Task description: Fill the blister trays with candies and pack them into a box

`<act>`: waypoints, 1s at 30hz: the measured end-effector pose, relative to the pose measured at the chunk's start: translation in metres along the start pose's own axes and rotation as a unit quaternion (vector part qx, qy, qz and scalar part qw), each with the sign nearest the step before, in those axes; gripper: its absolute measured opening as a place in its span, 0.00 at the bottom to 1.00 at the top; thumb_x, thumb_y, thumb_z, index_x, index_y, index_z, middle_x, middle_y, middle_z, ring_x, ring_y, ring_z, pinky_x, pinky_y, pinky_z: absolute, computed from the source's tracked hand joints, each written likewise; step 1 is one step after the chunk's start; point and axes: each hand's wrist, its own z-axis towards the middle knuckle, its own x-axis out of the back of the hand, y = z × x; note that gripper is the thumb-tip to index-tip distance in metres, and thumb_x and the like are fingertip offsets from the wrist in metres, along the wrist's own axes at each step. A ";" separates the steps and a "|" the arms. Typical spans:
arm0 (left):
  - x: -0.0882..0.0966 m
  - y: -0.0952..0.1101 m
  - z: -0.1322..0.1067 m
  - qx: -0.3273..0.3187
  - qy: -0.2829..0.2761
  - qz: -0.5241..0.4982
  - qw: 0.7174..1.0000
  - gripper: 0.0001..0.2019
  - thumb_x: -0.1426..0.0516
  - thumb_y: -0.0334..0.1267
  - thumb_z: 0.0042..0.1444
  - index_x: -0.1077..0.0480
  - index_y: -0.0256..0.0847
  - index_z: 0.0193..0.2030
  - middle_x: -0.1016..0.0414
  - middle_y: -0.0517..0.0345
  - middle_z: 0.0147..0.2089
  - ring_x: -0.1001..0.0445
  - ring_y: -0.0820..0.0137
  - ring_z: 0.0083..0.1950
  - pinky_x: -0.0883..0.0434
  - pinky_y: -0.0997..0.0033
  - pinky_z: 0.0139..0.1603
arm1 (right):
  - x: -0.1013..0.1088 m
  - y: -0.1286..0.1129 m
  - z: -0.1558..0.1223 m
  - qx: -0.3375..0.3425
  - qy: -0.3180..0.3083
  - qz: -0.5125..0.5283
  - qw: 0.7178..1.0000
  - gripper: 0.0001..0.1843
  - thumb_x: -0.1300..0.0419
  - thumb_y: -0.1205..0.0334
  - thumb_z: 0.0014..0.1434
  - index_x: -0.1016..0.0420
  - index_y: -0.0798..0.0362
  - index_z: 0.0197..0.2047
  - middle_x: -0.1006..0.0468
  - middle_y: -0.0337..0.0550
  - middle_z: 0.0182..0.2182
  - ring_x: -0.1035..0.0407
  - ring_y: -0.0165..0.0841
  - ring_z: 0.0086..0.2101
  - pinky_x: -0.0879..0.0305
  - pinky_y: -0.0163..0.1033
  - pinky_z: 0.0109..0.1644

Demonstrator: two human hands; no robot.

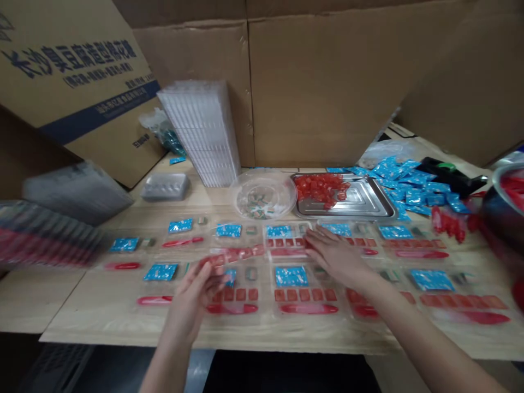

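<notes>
My left hand pinches the end of a translucent strip of red pieces, which is blurred and lifted over the trays. My right hand lies with fingers spread on the edge of a clear plastic tray and holds nothing visible. Rows of these trays cover the wooden table. Each holds a blue sachet, small red squares and a long red piece. My hands hide parts of the nearest trays.
Behind the trays are a steel tray of red pieces, a round clear bowl, a tall stack of clear trays and a heap of blue sachets. A dark bowl stands at right; cardboard boxes rise behind.
</notes>
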 end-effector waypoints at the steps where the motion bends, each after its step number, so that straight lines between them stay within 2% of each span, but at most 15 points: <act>1: 0.013 0.004 0.000 -0.011 0.027 0.001 1.000 0.20 0.32 0.41 0.40 0.31 0.38 0.39 0.21 0.57 0.31 0.21 0.70 0.32 0.25 0.77 0.33 | -0.007 0.001 -0.001 0.008 -0.010 -0.050 0.999 0.21 0.49 0.56 0.63 0.31 0.57 0.55 0.33 0.53 0.57 0.44 0.47 0.60 0.43 0.59 0.59; 4: 0.036 0.009 0.003 -0.028 0.079 0.002 0.996 0.21 0.30 0.42 0.37 0.31 0.39 0.38 0.21 0.58 0.31 0.22 0.70 0.32 0.24 0.75 0.35 | -0.021 0.005 -0.004 0.008 -0.028 -0.132 0.991 0.24 0.49 0.58 0.63 0.36 0.59 0.60 0.38 0.54 0.61 0.42 0.46 0.59 0.45 0.59 0.60; 7: 0.041 0.010 0.006 -0.018 0.092 0.013 0.996 0.22 0.30 0.43 0.35 0.30 0.38 0.37 0.21 0.58 0.30 0.22 0.69 0.31 0.24 0.74 0.33 | -0.022 0.008 -0.009 0.009 -0.029 -0.152 0.988 0.24 0.48 0.57 0.62 0.35 0.57 0.59 0.36 0.52 0.60 0.44 0.46 0.60 0.47 0.59 0.61; 10: 0.037 0.017 0.018 -0.020 0.076 0.031 0.996 0.23 0.31 0.44 0.36 0.30 0.38 0.38 0.22 0.60 0.30 0.24 0.72 0.29 0.26 0.76 0.29 | -0.014 0.003 -0.007 0.016 0.005 -0.119 0.993 0.24 0.48 0.56 0.62 0.34 0.57 0.58 0.35 0.54 0.59 0.47 0.48 0.61 0.46 0.59 0.61; 13: 0.029 0.026 0.039 -0.024 0.052 0.069 0.996 0.23 0.32 0.45 0.37 0.31 0.37 0.39 0.24 0.59 0.30 0.25 0.74 0.28 0.28 0.77 0.30 | -0.007 -0.015 0.004 0.031 0.032 -0.028 0.999 0.22 0.51 0.58 0.64 0.36 0.58 0.58 0.33 0.54 0.57 0.42 0.43 0.58 0.40 0.52 0.58; 16: 0.020 0.028 0.058 -0.039 0.020 0.189 0.981 0.26 0.36 0.48 0.44 0.33 0.36 0.48 0.25 0.58 0.31 0.26 0.73 0.27 0.29 0.74 0.30 | -0.006 -0.043 0.017 0.057 0.013 0.039 0.998 0.20 0.50 0.61 0.63 0.36 0.55 0.57 0.29 0.51 0.52 0.37 0.40 0.52 0.36 0.48 0.55; 19: 0.015 0.020 0.067 -0.092 0.023 0.288 0.953 0.30 0.41 0.49 0.50 0.39 0.38 0.57 0.27 0.60 0.29 0.28 0.72 0.25 0.32 0.73 0.27 | -0.010 -0.066 0.025 0.078 -0.011 0.050 0.996 0.19 0.46 0.64 0.61 0.34 0.55 0.56 0.28 0.51 0.50 0.36 0.41 0.50 0.36 0.50 0.54; 21: 0.012 0.015 0.068 -0.160 0.051 0.385 0.907 0.31 0.44 0.50 0.54 0.44 0.38 0.61 0.29 0.61 0.27 0.29 0.70 0.25 0.33 0.71 0.28 | -0.013 -0.078 0.029 0.083 -0.018 0.049 0.995 0.20 0.45 0.68 0.59 0.33 0.56 0.56 0.27 0.51 0.49 0.36 0.42 0.50 0.35 0.51 0.53; 22: 0.011 0.013 0.067 -0.196 0.071 0.453 0.867 0.31 0.45 0.50 0.56 0.46 0.38 0.62 0.29 0.61 0.26 0.29 0.69 0.25 0.34 0.70 0.29 | -0.014 -0.083 0.030 0.086 -0.019 0.048 0.995 0.20 0.44 0.68 0.59 0.33 0.55 0.55 0.27 0.51 0.49 0.36 0.42 0.50 0.35 0.51 0.53; 24: 0.008 0.013 0.065 -0.245 0.117 0.582 0.767 0.31 0.49 0.51 0.59 0.48 0.37 0.64 0.28 0.57 0.28 0.27 0.64 0.29 0.34 0.68 0.31 | -0.015 -0.093 0.034 0.098 -0.019 0.044 0.994 0.21 0.43 0.68 0.58 0.32 0.55 0.55 0.27 0.52 0.50 0.36 0.43 0.51 0.34 0.51 0.54; 26: 0.005 0.015 0.063 -0.256 0.149 0.655 0.695 0.31 0.50 0.52 0.60 0.48 0.36 0.64 0.26 0.48 0.36 0.25 0.60 0.35 0.33 0.64 0.34 | -0.019 -0.102 0.041 0.121 -0.015 0.030 0.992 0.22 0.41 0.66 0.57 0.32 0.56 0.56 0.29 0.53 0.52 0.38 0.44 0.53 0.36 0.51 0.56; 28: 0.004 0.017 0.061 -0.279 0.158 0.682 0.658 0.28 0.51 0.51 0.60 0.44 0.36 0.62 0.28 0.41 0.46 0.26 0.56 0.43 0.31 0.61 0.39 | -0.026 -0.106 0.049 0.143 -0.012 0.002 0.990 0.23 0.41 0.65 0.57 0.31 0.55 0.56 0.31 0.54 0.54 0.39 0.46 0.54 0.37 0.52 0.56; 30: 0.006 0.019 0.058 -0.321 0.134 0.676 0.650 0.24 0.50 0.48 0.61 0.41 0.37 0.60 0.32 0.40 0.52 0.29 0.56 0.51 0.31 0.59 0.46 | -0.036 -0.106 0.058 0.157 -0.014 -0.033 0.987 0.23 0.41 0.66 0.57 0.31 0.53 0.56 0.30 0.55 0.54 0.39 0.48 0.54 0.36 0.54 0.55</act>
